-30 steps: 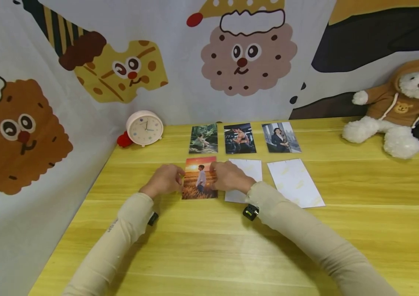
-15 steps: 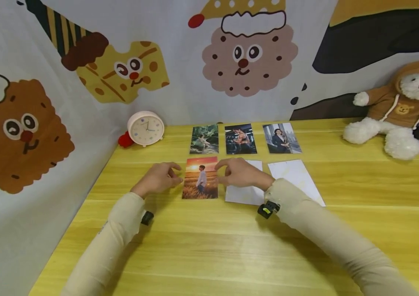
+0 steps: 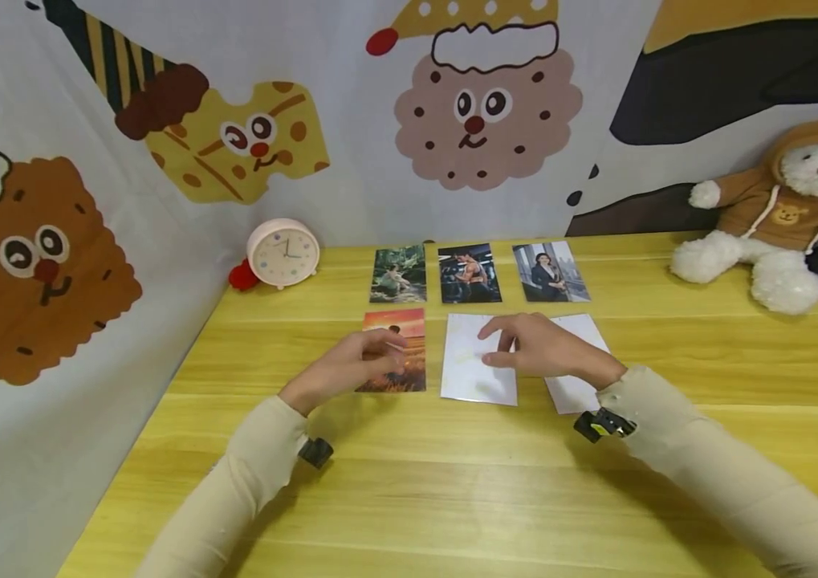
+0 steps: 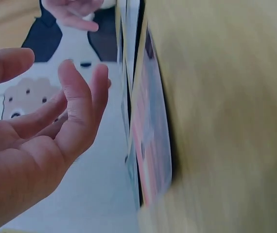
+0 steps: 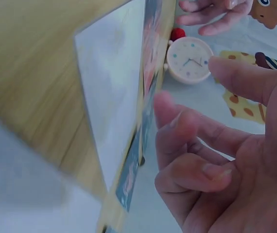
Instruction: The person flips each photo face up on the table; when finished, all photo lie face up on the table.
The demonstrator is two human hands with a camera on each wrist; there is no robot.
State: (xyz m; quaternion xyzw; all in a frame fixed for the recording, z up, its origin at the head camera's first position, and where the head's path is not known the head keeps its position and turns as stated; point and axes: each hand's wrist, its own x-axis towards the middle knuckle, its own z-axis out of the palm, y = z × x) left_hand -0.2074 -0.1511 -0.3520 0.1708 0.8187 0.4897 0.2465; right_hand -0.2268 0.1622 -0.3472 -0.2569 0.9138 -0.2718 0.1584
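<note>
My left hand [image 3: 347, 365] is over a photo card [image 3: 413, 365] of a figure in a sunset field and hides part of it. Its fingers are loosely bent with nothing between them, as the left wrist view of the hand [image 4: 36, 145] shows. Above the middle white card [image 3: 466, 373], which lies blank side up, is my right hand [image 3: 546, 347]. In the right wrist view the hand's fingers [image 5: 177, 126] are apart from that card and hold nothing. A second white card [image 3: 573, 393] lies to the right, partly behind the right hand.
Three photo cards form the back row: a forest scene [image 3: 398, 274], a gym scene [image 3: 470, 274] and a suited figure [image 3: 550, 273]. An alarm clock [image 3: 283, 254] stands at the back left of the wooden table [image 3: 394, 498]. A plush bear [image 3: 777, 217] sits at the right.
Both hands have come away from the sunset photo card's sides. The right hand has moved right over the middle white card; the left has lifted and shifted right over the photo.
</note>
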